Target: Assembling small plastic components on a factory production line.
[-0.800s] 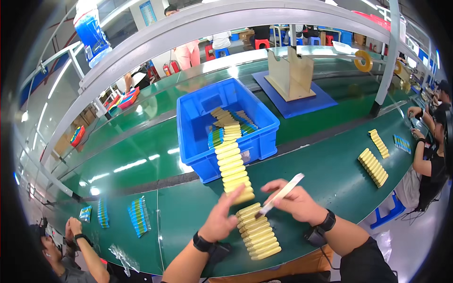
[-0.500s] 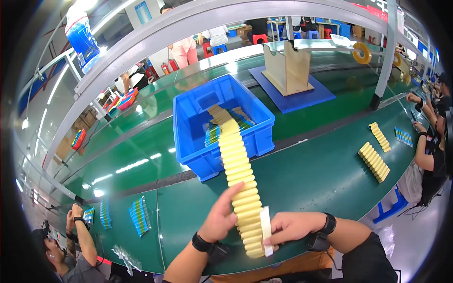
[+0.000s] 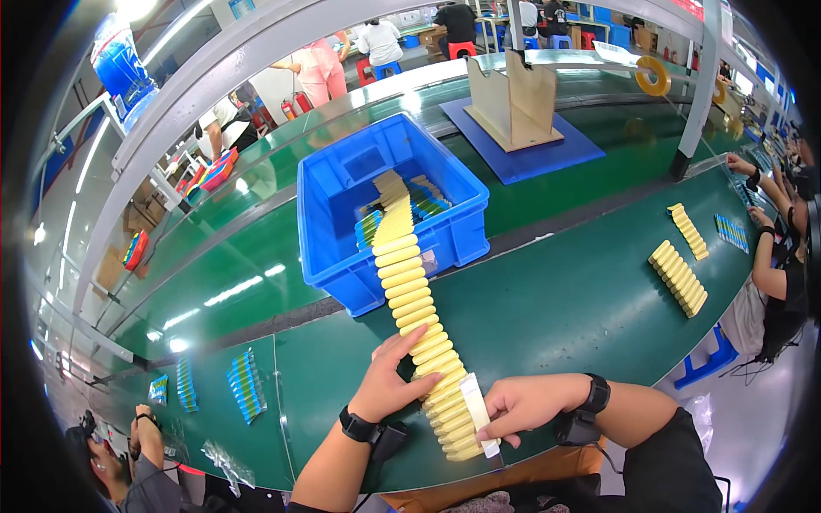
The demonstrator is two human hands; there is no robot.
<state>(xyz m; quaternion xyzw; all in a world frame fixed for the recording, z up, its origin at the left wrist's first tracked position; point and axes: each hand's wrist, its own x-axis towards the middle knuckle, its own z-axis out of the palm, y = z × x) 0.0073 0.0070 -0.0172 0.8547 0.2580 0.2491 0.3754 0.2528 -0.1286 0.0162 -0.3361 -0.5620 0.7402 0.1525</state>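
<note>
A long strip of yellow cylinders (image 3: 410, 295) lies side by side from the blue bin (image 3: 389, 295) over its near wall and down the green table towards me. My left hand (image 3: 389, 376) grips the strip's left edge, its thumb and index finger on the cylinders. At the near right edge of the strip, my right hand (image 3: 526, 406) pinches a white flat bar (image 3: 475, 409) and holds it along the cylinder ends. Fingertips under the strip are hidden. Inside the bin, more yellow pieces and blue-green packs (image 3: 428, 201) lie beneath the strip.
Short yellow cylinder rows (image 3: 678, 278) lie at the right, near another person's hands (image 3: 748, 167). Blue-green packs (image 3: 245, 386) and clear plastic wrap (image 3: 227, 466) are at the left. Behind the bin, a wooden stand (image 3: 517, 103) rests on a blue board (image 3: 564, 162). A metal frame (image 3: 697, 111) crosses overhead.
The view has shifted slightly, and the strip slants more to the left towards the bin. Both my hands keep their hold. The person at left has lowered their hands, leaving a blue-green pack on the table.
</note>
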